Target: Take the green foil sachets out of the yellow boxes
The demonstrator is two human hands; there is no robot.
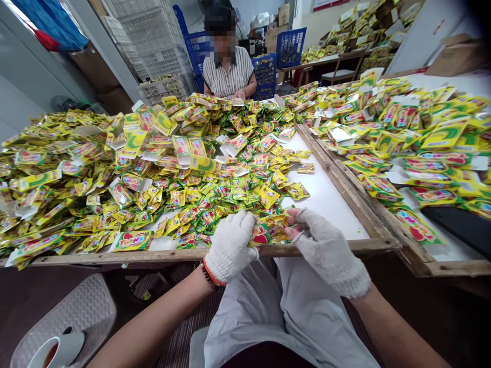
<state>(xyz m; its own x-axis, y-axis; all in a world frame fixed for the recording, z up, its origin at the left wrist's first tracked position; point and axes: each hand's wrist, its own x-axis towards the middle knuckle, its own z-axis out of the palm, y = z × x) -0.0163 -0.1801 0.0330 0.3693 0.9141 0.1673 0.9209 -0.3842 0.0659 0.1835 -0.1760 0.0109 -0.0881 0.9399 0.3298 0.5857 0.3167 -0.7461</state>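
Note:
My left hand (232, 246), in a white knit glove with an orange cuff, is closed around a small green and yellow box (261, 233) with a red patch on its face. Facing it, my right hand (326, 250) wears a white glove that leaves the fingertips bare. Its thumb and fingers pinch the right end of some small yellow sachets (279, 225) at the box's right side. Whether the sachets are partly inside the box cannot be made out. Just beyond both hands, a heap of loose green and yellow sachets (238, 189) covers the white tabletop (330, 204).
Small boxes (134, 143) are piled at left, some with flaps open. More boxes (433, 138) lie right of a wooden divider (330, 168), near a dark flat object (456, 225). A person (228, 71) sits opposite. A cup (57, 350) stands on a stool (76, 312) at lower left.

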